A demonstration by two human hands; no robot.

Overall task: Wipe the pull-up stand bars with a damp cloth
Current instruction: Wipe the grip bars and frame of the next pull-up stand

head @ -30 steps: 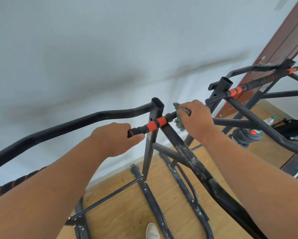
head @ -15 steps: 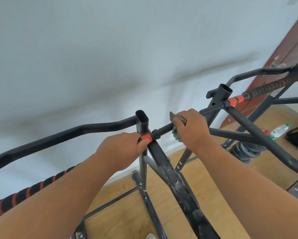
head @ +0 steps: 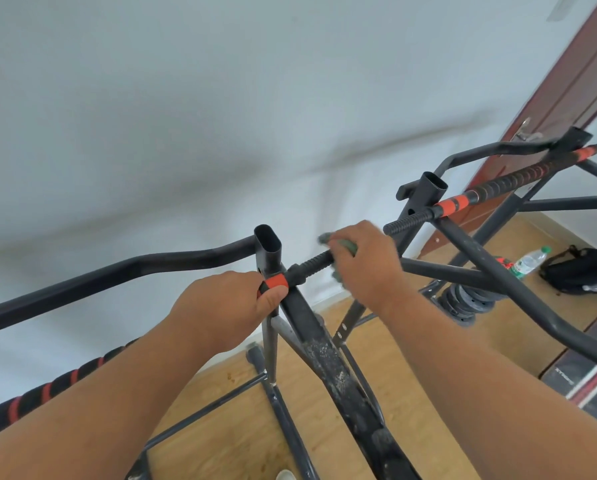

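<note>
1. Bars of the stand [head: 328,362] rise from the wooden floor [head: 241,424] right under the camera; the nearest sloped bar is black with worn, chipped paint.
2. At the bottom edge a small white shape, maybe a shoe tip [head: 285,475], shows on the floor.
3. Left hand [head: 221,310] grips the threaded rod [head: 311,263] at its orange band [head: 275,281], next to the open top of the left post [head: 268,244]. Its fingers are curled around the rod and the thumb lies just under the band.
4. Right hand [head: 363,261] holds the green cloth [head: 345,244] wrapped around the same rod, a little further along it. The fingers are closed over the cloth, and only small green parts show above and below the hand, which is blurred.
5. A curved black bar [head: 117,275] goes from the left post to the left, and below it is a handle with black and red foam [head: 48,389].
6. Beyond the right hand the rod passes the right post [head: 428,192] and continues with another orange band toward the far right.
7. On the floor behind the stand lie stacked weight plates [head: 463,303], a plastic bottle [head: 529,259] with a green cap and a black bag [head: 588,271].
8. Furthest are the pale wall [head: 221,116] and a dark red door [head: 567,98] with a metal handle.
</note>
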